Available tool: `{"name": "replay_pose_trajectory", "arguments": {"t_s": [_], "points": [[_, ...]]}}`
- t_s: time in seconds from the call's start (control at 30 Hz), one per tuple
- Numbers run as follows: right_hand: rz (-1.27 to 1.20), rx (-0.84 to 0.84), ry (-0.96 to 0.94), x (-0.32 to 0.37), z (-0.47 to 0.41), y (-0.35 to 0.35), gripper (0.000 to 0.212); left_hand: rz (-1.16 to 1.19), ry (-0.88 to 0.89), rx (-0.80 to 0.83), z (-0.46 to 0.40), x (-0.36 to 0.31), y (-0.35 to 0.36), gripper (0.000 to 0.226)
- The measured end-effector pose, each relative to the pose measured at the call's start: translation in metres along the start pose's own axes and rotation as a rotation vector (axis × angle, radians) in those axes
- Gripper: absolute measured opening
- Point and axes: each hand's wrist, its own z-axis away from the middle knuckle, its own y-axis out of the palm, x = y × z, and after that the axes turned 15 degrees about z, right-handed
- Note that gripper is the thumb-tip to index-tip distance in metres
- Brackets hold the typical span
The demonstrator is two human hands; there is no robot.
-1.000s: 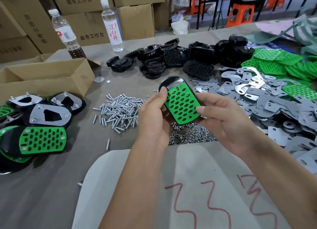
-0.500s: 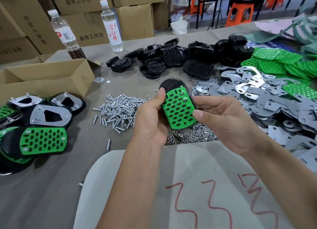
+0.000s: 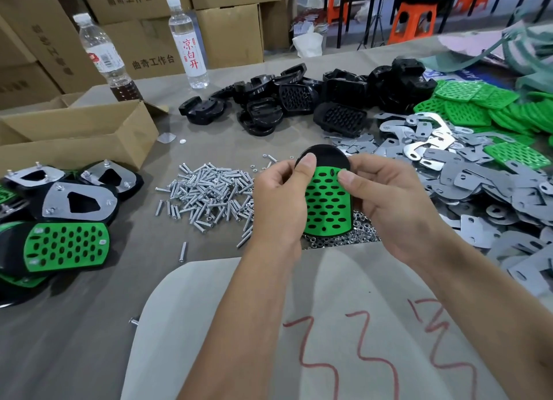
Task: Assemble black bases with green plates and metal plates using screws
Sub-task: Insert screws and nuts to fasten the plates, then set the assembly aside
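Note:
Both hands hold one black base (image 3: 326, 155) with a perforated green plate (image 3: 327, 202) laid on its top face. My left hand (image 3: 279, 202) grips its left edge, thumb on the plate's upper left corner. My right hand (image 3: 389, 202) grips the right edge, thumb on the upper right corner. Loose screws (image 3: 209, 190) lie in a pile to the left of my hands, and small nuts (image 3: 356, 233) lie under the held part. Spare black bases (image 3: 299, 100) are heaped at the back, metal plates (image 3: 466, 172) on the right, green plates (image 3: 478, 106) at the far right.
Finished assemblies (image 3: 68, 220) are stacked at the left edge beside an open cardboard box (image 3: 77, 133). Two bottles (image 3: 188, 40) stand at the back before stacked cartons. A white sheet with red marks (image 3: 329, 324) covers the near table.
The held base with green plate has turned from a tilt to nearly upright. Both thumbs have moved up onto the plate's top corners.

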Motion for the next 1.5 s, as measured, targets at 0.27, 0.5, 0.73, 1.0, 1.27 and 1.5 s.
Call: {"name": "replay_pose_trajectory", "arguments": {"t_s": [0.27,0.5,0.73,1.0,1.27,1.5], "points": [[0.001,-0.090,0.132,-0.002,-0.004,-0.001,0.019,-0.358,0.192,-0.026,0.006,0.007,0.007,0.038],[-0.126,-0.217,0.180,-0.001,-0.007,-0.010,0.023,-0.077,-0.142,0.222,0.001,0.001,-0.007,0.019],[-0.215,-0.097,0.256,-0.003,-0.009,-0.015,0.036,0.076,-0.168,0.300,0.001,-0.006,-0.009,0.022],[-0.276,-0.251,0.284,-0.005,-0.012,-0.013,0.022,0.038,-0.220,0.223,0.001,0.000,-0.005,0.026],[-0.313,-0.209,0.304,-0.004,-0.012,-0.010,0.023,0.019,-0.206,0.190,0.003,0.000,-0.002,0.020],[-0.303,-0.350,0.245,-0.003,-0.008,0.000,0.015,0.038,-0.249,0.202,0.004,0.002,0.001,0.015]]}}
